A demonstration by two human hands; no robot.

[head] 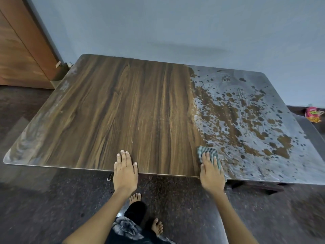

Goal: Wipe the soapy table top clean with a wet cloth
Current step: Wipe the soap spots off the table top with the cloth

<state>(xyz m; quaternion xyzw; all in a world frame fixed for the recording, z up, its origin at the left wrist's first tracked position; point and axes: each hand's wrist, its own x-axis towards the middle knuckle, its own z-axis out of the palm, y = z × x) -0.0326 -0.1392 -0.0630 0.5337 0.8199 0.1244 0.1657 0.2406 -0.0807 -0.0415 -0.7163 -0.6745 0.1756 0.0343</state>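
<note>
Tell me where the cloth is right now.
In the head view, the cloth lies under the right hand at the table's near edge, beside the soapy patch.

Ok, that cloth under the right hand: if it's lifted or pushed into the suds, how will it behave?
The cloth is probably floppy: it lies bunched and flat under the right hand. It likely slides easily, since the suds ahead look wet and slick. Lifted, it may droop and drip.

We count one brown wood-grain rectangular table top (pixel 123 106), with one grey soapy film (pixel 255 111) covering its right part. We count one striped grey-green cloth (pixel 209 152), two bare hands, the left hand (pixel 125 170) and the right hand (pixel 212 173), two bare feet (pixel 135 198), and one pink crumpled packet (pixel 313 114).
</note>
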